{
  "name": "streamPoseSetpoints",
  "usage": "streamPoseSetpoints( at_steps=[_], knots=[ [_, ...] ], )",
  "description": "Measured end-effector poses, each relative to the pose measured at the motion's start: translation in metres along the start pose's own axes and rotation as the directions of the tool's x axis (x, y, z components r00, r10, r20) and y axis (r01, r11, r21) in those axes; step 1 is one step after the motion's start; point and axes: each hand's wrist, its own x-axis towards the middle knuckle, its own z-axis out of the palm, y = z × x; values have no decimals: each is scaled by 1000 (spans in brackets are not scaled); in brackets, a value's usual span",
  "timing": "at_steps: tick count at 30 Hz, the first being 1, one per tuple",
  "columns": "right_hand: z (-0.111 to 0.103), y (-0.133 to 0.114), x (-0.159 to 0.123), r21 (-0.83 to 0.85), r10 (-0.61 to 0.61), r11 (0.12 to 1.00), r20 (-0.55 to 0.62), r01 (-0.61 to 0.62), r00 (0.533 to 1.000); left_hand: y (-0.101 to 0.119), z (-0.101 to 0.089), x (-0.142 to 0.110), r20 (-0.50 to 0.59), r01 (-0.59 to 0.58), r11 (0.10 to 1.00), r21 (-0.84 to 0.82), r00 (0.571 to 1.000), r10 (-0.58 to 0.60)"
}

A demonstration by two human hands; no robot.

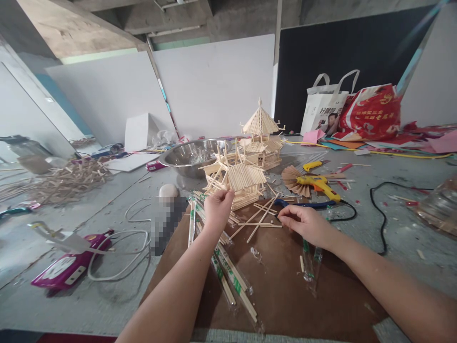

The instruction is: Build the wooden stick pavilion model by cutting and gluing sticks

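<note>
My left hand [218, 207] is closed in a pinch at the front lower edge of a small roof on a house model [246, 178] built of pale wooden sticks. What those fingertips hold is hidden. Over the brown board [282, 295], my right hand [309, 224] is also pinched, beside the blue-handled pliers [321, 205]; anything in its fingers is too small to name. Loose wooden sticks [262, 219] lie crossed between the two hands. Under my left forearm are chopsticks in clear and green wrappers [228, 271]. Behind the house stands a taller stick tower [260, 121] with a pointed roof.
A yellow glue gun [319, 185] with a black cable lies right of the house, near a yellow cutter knife [312, 166]. A steel bowl [178, 159] is behind left. A purple power strip [71, 267] with white cable sits left. Bags [373, 114] stand at back right.
</note>
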Motion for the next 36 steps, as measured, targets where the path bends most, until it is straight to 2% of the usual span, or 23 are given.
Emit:
streamPoseSetpoints(
  at_steps=[4, 7, 9, 11, 13, 15, 20, 23, 25, 27, 29, 31, 33, 36],
  knots=[
    [2, -2, -2, -233, -137, 964, -27, 127, 990, 5, 0, -8, -65, -92, 996, -10, 994, 91],
    [6, -2, -2, -383, -191, 908, -15, 171, 981, 11, 1, -17, -18, -223, 975, 5, 975, 223],
    [10, -1, -1, -440, -207, 881, -24, 176, 978, 15, 2, -24, 98, -355, 935, 10, 931, 353],
    [15, -2, 0, -481, -232, 855, -24, 193, 972, 16, 4, -29, 248, -468, 884, -5, 855, 455],
    [21, -3, 2, -526, -263, 820, 3, 225, 965, 17, 7, -31, 367, -528, 849, -21, 786, 497],
    [26, -4, 5, -568, -283, 784, 33, 251, 958, 17, 8, -32, 435, -545, 838, -25, 749, 500],
    [35, -4, 14, -614, -299, 750, 16, 245, 954, 17, 8, -30, 491, -550, 835, -14, 724, 485],
    [34, -1, 16, -645, -317, 725, 1, 243, 949, 20, 6, -31, 522, -562, 826, -38, 694, 496],
    [29, 3, 16, -633, -331, 735, -21, 243, 944, 23, 5, -34, 559, -590, 805, -66, 646, 519],
    [19, 10, 16, -586, -325, 779, -74, 222, 943, 26, 5, -37, 623, -624, 776, -95, 571, 535],
    [8, 18, 15, -530, -276, 834, -160, 154, 948, 27, 7, -42, 695, -650, 752, -111, 489, 526],
    [-2, 24, 15, -491, -211, 869, -242, 68, 947, 26, 10, -47, 742, -664, 741, -99, 447, 499],
    [-7, 27, 15, -482, -186, 876, -280, 30, 942, 23, 14, -50, 759, -661, 748, -64, 454, 466],
    [-7, 24, 13, -511, -221, 857, -251, 65, 942, 21, 18, -52, 772, -650, 759, -25, 470, 428]
  ],
)
